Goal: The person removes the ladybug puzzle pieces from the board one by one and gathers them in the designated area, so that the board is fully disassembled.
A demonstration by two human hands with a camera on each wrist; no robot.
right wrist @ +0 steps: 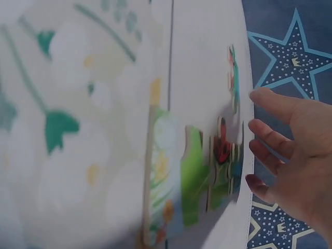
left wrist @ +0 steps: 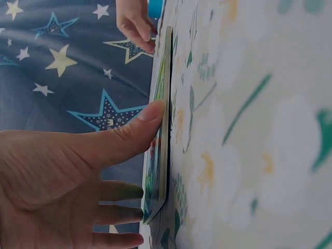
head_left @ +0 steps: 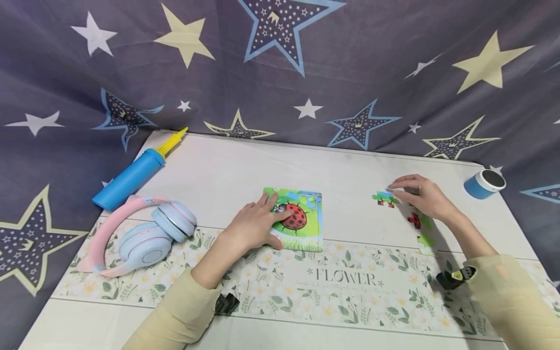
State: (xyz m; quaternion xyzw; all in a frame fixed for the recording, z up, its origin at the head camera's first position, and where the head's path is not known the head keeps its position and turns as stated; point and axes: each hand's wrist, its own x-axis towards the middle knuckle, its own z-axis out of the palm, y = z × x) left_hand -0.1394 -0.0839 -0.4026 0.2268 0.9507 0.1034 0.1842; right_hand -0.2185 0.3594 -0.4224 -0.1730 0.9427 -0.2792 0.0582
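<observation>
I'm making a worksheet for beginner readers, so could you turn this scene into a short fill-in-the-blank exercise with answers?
1. The person's left grip rests on a board picturing a red, black-spotted ____.
2. The puzzle pieces lie on the person's ____ side of the board.
3. The large word printed on the table cover reads ____.
4. The headphones have a ____ headband.

Missing words: ladybug; right; FLOWER; pink.
</observation>
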